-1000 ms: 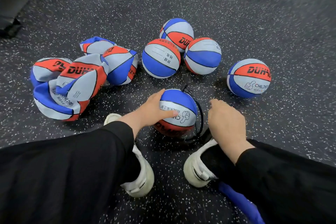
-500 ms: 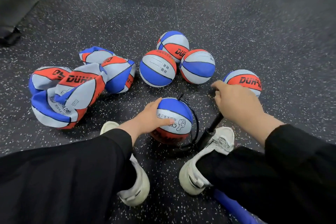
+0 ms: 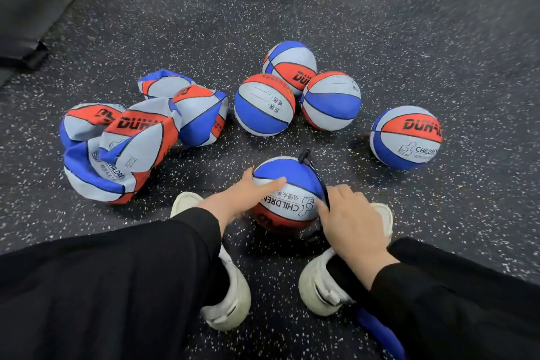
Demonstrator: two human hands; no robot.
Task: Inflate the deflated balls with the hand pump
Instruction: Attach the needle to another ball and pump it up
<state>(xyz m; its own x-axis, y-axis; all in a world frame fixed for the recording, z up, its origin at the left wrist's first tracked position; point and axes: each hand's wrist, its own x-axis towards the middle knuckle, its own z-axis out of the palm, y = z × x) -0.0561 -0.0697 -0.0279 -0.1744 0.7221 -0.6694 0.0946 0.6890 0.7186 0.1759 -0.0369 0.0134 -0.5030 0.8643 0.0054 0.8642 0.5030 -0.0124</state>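
Observation:
A red, white and blue ball (image 3: 287,181) sits on the floor between my feet. My left hand (image 3: 245,196) rests on its left side, thumb laid flat across the top. A thin black hose (image 3: 318,177) runs from a connector at the ball's top down its right side and under my right hand (image 3: 350,222). That hand is low beside the ball, its fingers curled over the pump handle, which it hides. Several crumpled deflated balls (image 3: 125,155) lie in a heap to the left.
Several round inflated balls lie beyond: three clustered (image 3: 264,105) at the centre, one (image 3: 406,137) alone to the right. My white shoes (image 3: 230,301) flank the pump. A blue object (image 3: 380,333) lies under my right leg. A dark mat (image 3: 29,9) lies at the far left.
My right hand rose with the pump handle, showing the black shaft, then pushed back down beside the ball. My left hand stayed on the ball.

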